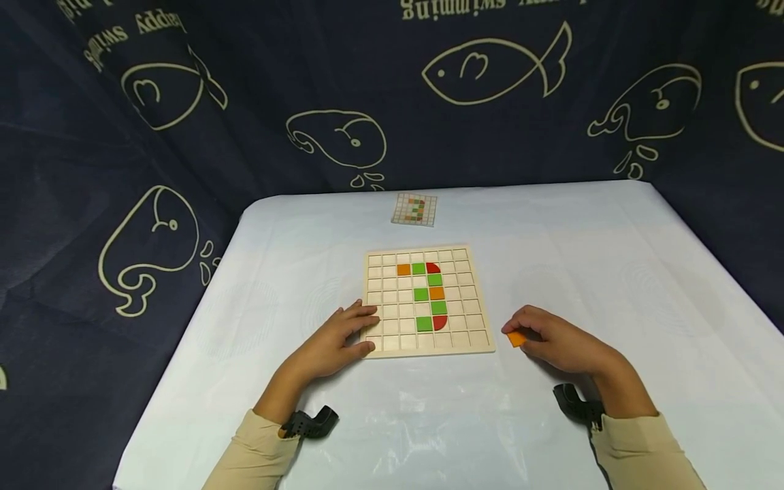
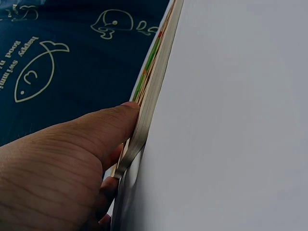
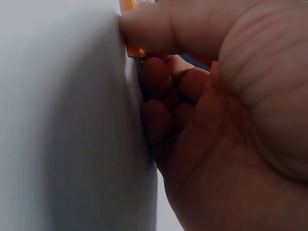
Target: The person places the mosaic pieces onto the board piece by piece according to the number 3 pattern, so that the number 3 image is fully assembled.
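Orange tile (image 1: pixel 516 338) sits pinched in my right hand (image 1: pixel 560 344), low over the counter (image 1: pixel 612 272) just right of the grid board's (image 1: pixel 429 347) near-right corner. Risk: shallow fingertip pinch, tile could slip or land skewed across a cell wall. Left hand (image 1: pixel 333 344) flat, fingers straight, pressing the board's near-left edge; if it lifts, the board could slide.
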### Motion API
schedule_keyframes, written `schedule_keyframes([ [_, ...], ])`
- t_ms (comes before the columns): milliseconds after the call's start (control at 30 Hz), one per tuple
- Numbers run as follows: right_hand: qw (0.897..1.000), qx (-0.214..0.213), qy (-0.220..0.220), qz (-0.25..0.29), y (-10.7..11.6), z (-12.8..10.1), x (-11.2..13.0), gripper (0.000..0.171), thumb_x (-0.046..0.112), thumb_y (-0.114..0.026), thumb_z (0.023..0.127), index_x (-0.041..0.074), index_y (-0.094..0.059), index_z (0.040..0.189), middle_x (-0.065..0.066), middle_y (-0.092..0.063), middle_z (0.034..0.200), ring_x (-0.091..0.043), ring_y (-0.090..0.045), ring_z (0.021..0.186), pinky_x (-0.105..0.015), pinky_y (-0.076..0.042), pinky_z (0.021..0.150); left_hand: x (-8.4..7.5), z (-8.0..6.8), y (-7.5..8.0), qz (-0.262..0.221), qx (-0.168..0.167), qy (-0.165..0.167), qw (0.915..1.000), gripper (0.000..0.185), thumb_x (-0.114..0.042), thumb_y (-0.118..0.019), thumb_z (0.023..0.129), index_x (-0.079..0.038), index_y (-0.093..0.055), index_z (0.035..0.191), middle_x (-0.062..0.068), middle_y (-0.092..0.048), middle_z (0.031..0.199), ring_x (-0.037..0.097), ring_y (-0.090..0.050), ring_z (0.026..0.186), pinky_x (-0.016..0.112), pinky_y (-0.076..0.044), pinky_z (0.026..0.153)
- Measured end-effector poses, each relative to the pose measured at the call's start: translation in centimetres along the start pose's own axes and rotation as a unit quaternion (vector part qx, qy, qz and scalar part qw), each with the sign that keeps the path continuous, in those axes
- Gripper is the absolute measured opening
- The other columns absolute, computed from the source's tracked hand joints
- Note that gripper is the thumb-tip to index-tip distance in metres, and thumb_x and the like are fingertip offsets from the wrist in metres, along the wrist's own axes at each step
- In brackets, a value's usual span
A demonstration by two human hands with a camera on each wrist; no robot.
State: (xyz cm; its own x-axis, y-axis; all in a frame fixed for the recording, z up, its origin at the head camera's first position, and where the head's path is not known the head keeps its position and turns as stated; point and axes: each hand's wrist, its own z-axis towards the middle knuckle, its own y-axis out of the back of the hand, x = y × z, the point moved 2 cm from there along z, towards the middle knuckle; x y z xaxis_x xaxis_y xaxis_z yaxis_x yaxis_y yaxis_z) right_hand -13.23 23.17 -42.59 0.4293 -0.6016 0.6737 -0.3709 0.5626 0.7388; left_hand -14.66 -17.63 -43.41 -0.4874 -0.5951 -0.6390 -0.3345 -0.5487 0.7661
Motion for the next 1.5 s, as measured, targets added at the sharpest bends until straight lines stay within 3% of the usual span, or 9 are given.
schedule_keyframes([
  [700, 1.000, -0.006, -0.008, -0.009, 1.1, 1.3, 1.4, 0.031, -0.007, -0.064, 0.089, 0.012, -0.067, 0.113, 0.006, -0.059, 0.111, -0.015, -0.054, 0.103, -0.032, -0.049, 0.091, 0.1, 0.0, -0.2, -0.001, 0.002, 0.001, 1.0000, 0.049, -0.024, -0.069, 0.095, -0.006, -0.057, 0.139, 0.004, -0.044, 0.152, 0.027, -0.023, 0.149, 0.053, -0.011, 0.120],
  [1000, 1.000, 0.008, -0.008, 0.015, 1.7, 4.0, 2.3, 0.033, -0.008, -0.061, 0.089, 0.010, -0.067, 0.116, 0.004, -0.059, 0.112, -0.019, -0.053, 0.104, -0.039, -0.048, 0.092, 0.1, -0.2, 0.0, 0.002, 0.001, -0.003, 1.0000, 0.048, -0.023, -0.070, 0.095, -0.005, -0.058, 0.138, 0.005, -0.044, 0.152, 0.028, -0.023, 0.148, 0.055, -0.012, 0.119],
  [1233, 0.999, 0.029, -0.006, 0.040, 0.9, 6.5, 3.0, 0.029, -0.003, -0.061, 0.093, 0.011, -0.066, 0.117, 0.003, -0.057, 0.114, -0.020, -0.050, 0.106, -0.042, -0.045, 0.091, 0.2, -0.2, 0.2, 0.003, 0.004, -0.006, 1.0000, 0.049, -0.024, -0.069, 0.096, -0.006, -0.057, 0.139, 0.005, -0.043, 0.152, 0.028, -0.023, 0.148, 0.055, -0.012, 0.119],
  [1500, 0.996, 0.053, 0.049, 0.057, -0.9, 9.4, 4.9, 0.025, 0.002, -0.061, 0.094, 0.010, -0.065, 0.118, 0.003, -0.057, 0.113, -0.020, -0.050, 0.103, -0.037, -0.044, 0.087, 0.3, 0.0, 0.4, -0.009, 0.011, -0.005, 0.9999, 0.049, -0.027, -0.068, 0.096, -0.006, -0.056, 0.140, 0.004, -0.044, 0.152, 0.028, -0.022, 0.149, 0.055, -0.011, 0.119],
])
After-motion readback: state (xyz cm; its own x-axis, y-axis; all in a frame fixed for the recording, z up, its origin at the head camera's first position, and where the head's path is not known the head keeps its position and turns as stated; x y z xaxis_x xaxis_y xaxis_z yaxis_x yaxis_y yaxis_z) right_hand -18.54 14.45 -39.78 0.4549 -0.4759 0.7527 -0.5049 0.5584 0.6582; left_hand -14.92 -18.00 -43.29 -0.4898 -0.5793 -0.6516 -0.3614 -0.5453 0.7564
